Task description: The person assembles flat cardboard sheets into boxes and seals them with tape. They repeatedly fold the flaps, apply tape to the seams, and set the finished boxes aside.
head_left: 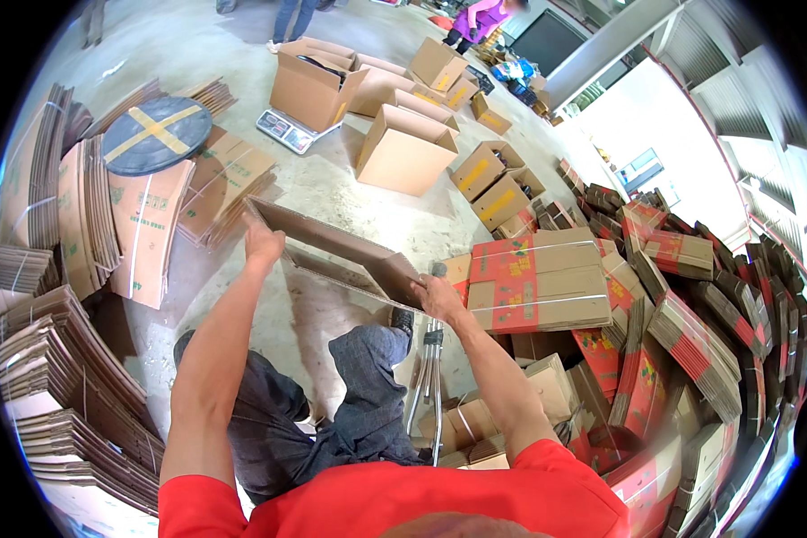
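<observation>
A brown cardboard box (pixel 393 272) is held out in front of me, spread into a narrow sleeve. Floor shows through its middle. My left hand (pixel 264 240) grips its left end, the fingers closed over the cardboard edge. At the opposite end, my right hand (pixel 439 296) is closed on the right corner. Beyond the box, an upright open carton (pixel 406 152) stands on the floor. Another carton with dark contents (pixel 307 94) rests on a platform scale (pixel 287 133).
Bundled flat cartons (pixel 143 233) are stacked at left, with a round dark lid (pixel 157 134) crossed by yellow tape. Strapped red-and-brown cartons (pixel 547 282) pile up on the right. Metal legs (pixel 428 377) stand beside my knee. Far back, a person in purple (pixel 481 20) stands near more boxes.
</observation>
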`<state>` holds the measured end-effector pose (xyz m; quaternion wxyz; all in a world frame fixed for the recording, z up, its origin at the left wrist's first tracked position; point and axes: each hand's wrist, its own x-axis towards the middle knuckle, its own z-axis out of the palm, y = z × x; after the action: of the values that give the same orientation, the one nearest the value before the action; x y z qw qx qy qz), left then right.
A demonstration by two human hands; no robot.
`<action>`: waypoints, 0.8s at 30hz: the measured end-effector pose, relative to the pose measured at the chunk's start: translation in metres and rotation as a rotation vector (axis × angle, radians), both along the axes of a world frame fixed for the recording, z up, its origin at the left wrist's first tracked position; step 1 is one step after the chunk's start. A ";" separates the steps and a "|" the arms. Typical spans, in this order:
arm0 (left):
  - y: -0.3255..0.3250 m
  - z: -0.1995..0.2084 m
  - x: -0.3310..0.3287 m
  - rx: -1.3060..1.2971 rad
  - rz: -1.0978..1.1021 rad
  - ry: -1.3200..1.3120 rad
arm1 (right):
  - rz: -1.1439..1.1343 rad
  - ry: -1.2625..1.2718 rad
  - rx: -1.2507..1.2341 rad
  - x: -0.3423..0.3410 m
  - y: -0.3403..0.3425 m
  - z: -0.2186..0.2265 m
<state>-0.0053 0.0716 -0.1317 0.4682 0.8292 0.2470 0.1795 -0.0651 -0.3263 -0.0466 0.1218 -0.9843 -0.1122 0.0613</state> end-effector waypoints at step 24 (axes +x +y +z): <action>0.037 0.017 0.007 0.297 -0.546 0.151 | -0.330 -0.010 0.150 0.071 0.026 -0.034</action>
<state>0.0021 0.1089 -0.1142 0.3532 0.9351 0.0203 0.0192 0.0055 -0.2998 -0.0807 0.2024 -0.9778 0.0461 0.0269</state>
